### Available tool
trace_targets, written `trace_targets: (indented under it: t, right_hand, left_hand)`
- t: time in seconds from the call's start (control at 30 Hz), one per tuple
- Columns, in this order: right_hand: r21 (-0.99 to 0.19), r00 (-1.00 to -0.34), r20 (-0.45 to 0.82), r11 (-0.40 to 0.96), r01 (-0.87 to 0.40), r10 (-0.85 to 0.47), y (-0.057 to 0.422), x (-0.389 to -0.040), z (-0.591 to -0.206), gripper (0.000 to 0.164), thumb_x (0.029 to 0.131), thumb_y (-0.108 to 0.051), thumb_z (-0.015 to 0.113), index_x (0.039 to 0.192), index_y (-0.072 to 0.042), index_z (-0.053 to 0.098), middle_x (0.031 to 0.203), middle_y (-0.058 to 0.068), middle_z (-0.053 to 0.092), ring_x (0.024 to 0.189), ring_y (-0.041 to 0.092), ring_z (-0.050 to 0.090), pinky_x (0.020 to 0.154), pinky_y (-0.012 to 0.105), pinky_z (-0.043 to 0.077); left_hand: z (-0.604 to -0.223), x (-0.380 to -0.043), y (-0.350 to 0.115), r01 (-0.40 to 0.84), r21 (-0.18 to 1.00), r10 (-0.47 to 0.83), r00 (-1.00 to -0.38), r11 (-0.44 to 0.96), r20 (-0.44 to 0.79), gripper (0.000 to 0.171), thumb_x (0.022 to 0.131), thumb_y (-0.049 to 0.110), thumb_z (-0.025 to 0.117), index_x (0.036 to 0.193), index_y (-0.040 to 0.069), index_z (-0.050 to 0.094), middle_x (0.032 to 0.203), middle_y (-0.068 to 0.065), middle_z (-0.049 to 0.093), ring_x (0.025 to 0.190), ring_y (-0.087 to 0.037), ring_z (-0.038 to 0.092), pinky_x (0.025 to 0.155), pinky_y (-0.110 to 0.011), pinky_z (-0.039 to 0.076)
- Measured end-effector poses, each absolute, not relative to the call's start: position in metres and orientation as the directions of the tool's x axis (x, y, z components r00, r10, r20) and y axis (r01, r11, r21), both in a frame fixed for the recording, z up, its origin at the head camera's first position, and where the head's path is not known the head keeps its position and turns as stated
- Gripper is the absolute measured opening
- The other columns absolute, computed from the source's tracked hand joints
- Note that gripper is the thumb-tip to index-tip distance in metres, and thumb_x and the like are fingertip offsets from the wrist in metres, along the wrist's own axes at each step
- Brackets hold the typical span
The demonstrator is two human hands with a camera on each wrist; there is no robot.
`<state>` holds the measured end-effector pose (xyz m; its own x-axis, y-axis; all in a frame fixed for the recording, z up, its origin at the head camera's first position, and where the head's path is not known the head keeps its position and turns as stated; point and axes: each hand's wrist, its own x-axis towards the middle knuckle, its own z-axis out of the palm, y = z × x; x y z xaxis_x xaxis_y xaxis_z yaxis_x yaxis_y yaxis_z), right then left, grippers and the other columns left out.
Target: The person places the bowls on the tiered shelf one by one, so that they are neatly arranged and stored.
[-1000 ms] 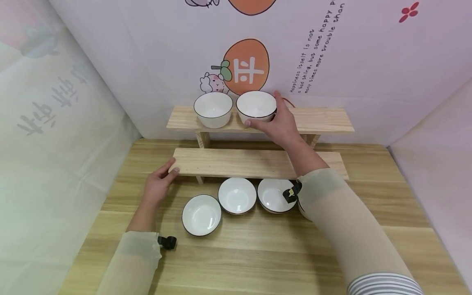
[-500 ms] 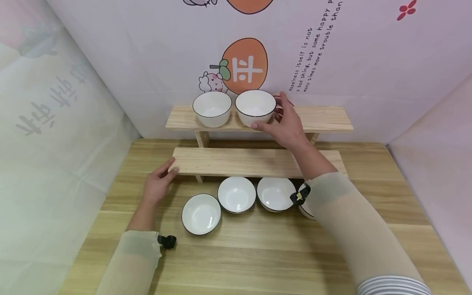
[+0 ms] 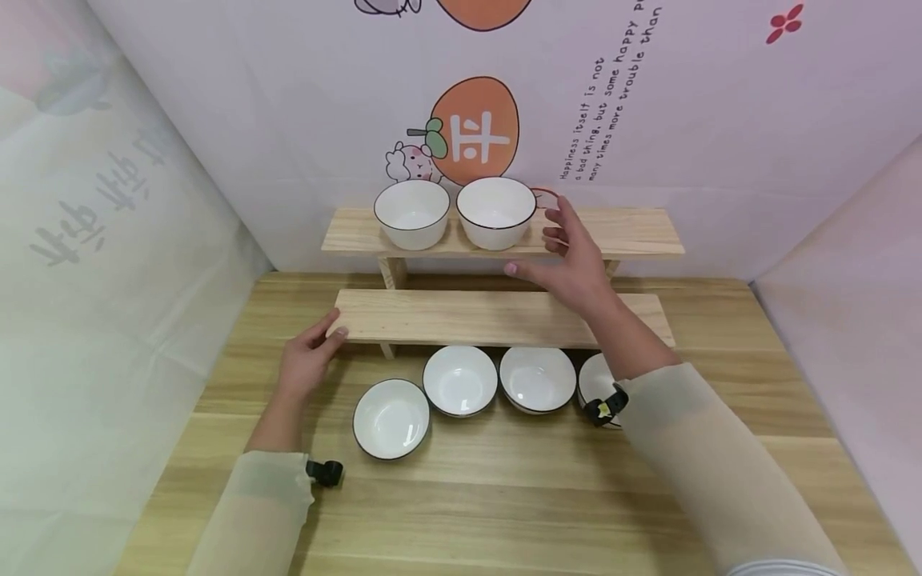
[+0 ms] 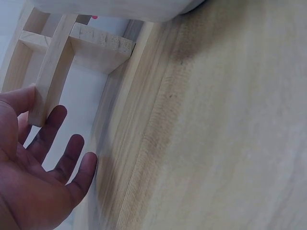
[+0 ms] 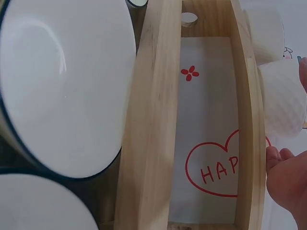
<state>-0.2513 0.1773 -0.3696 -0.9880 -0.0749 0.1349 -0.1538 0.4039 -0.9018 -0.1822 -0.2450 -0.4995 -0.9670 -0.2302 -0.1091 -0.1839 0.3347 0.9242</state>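
Note:
Two white bowls with dark rims stand side by side on the upper board of a two-tier wooden shelf: a left bowl and a right bowl. My right hand hovers just right of the right bowl, thumb and fingers spread, with nothing in its grasp. In the right wrist view, only part of that hand shows, below the bowl. My left hand pinches the left end of the lower board between thumb and forefinger; the left wrist view shows its other fingers loosely bent below.
Several more white bowls stand in a row on the wood-grain table before the shelf: one at the left, two in the middle, and a right one partly behind my right wrist. A printed sheet backs the shelf.
My right hand has let go of the right bowl on the upper board and drawn back to the right and toward me. The left hand keeps its hold on the lower board.

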Motion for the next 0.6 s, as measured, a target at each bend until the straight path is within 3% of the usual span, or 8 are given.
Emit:
trace_targets:
  t: [0.6]
  right_hand:
    - [-0.912, -0.983, 0.152, 0.37, -0.178, -0.098, 0.206, -0.215, -0.394, 0.125, 0.076, -0.029, 0.096, 0.168, -0.023, 0.012, 0.165, -0.002, 0.034, 0.147, 0.019, 0.039, 0.121, 0.036, 0.033]
  left_hand:
    - [-0.502, -0.182, -0.248, -0.182, 0.917, -0.225, -0.969, 0.355, -0.105, 0.063, 0.093, 0.056, 0.074, 0.148, 0.029, 0.059, 0.157, 0.0, 0.049, 0.146, -0.021, 0.042, 0.118, -0.041, 0.038]
